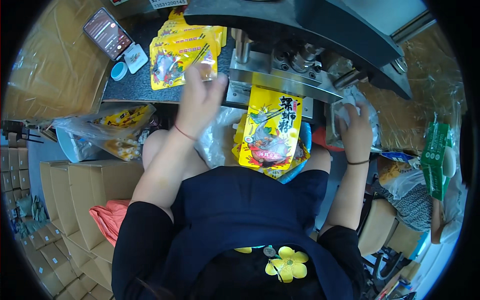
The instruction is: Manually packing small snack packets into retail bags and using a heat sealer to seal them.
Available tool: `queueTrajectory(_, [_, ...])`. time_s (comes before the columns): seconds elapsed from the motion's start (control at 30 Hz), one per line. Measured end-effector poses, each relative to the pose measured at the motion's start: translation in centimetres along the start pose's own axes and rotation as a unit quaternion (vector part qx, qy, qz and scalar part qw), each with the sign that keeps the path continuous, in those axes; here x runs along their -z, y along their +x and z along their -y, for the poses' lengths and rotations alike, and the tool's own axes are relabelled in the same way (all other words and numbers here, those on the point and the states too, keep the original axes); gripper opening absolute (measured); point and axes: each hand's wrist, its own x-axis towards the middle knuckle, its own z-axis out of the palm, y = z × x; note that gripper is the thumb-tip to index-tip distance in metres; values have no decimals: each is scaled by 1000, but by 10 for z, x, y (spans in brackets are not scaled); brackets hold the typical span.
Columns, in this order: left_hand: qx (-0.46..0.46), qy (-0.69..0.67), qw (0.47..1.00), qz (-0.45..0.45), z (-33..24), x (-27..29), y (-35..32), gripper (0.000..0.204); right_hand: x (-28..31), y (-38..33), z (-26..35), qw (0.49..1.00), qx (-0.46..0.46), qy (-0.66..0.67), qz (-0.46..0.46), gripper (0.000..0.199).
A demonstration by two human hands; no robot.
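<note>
A yellow printed pouch (pixel 270 135) hangs with its top edge under the metal bar (pixel 280 77) of a press, its lower part reaching toward my lap. My left hand (pixel 202 97), blurred by motion, is at the near edge of a fanned stack of similar yellow pouches (pixel 170 67); its thumb and a finger look apart, and I see nothing between them. To the right of the press, my right hand (pixel 356 122) reaches over a box holding clear plastic (pixel 367 102). Its fingers are spread, and no held thing shows.
Below the hanging pouch, more yellow pouches lie in a blue tub (pixel 301 167). A phone (pixel 107 34) and a small round blue-lidded jar (pixel 119 71) stand at the back left. The dark press arm (pixel 310 20) spans overhead. Cardboard boxes (pixel 80 190) crowd the left.
</note>
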Motion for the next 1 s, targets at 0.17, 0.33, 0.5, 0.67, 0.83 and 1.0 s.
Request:
queueTrajectory(0.17, [-193,435,869,139,19,46,-3,71,0,-3,-4,991,30,28,-124,27])
queueTrajectory(0.33, [-140,232,962,12,13,54,-41,32,-3,-19,-22,976,-55,181,-109,20])
queueTrajectory(0.5, [64,-49,977,198,-25,39,-61,12,-8,-14,-23,894,-115,431,-52,14])
queueTrajectory(0.67, [179,-159,920,310,-43,8,-77,26,27,-1,-17,504,-168,847,23,37])
queueTrajectory(0.83, [227,-263,885,311,-39,-13,-91,28,10,-7,-19,709,-170,683,50,32])
queueTrajectory(1.0, [196,-202,895,346,-47,-17,-86,28,23,-26,27,750,-111,648,74,20])
